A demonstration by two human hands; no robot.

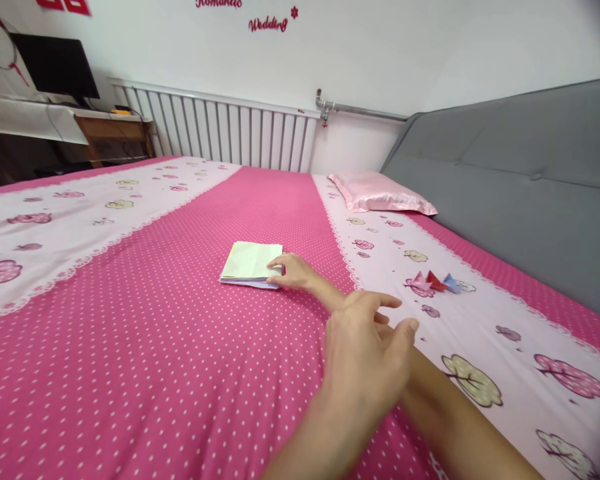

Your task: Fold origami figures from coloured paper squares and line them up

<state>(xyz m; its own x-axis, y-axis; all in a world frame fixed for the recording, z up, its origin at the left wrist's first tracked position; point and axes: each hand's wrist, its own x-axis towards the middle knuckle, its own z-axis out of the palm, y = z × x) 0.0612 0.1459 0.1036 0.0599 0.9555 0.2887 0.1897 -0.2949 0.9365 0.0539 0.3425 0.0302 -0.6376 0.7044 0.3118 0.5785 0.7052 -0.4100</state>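
Observation:
A stack of square coloured paper [250, 261], pale green on top, lies on the pink dotted bedspread [155, 347]. My right hand [294, 271] reaches across to the stack's near right corner. One finger rests on the top sheet and the others sit at the edge, pinching it. My left hand [365, 350] hovers closer to me above my right forearm, fingers loosely apart and holding nothing. Three small folded paper figures, pink [421, 285], red [436, 280] and blue [451, 283], sit in a row on the white strip to the right.
A grey padded headboard [520, 180] runs along the right. A pink satin pillow [380, 193] lies at the far right of the bed. A white radiator [220, 133] lines the back wall; a desk with a dark monitor [55, 67] stands far left.

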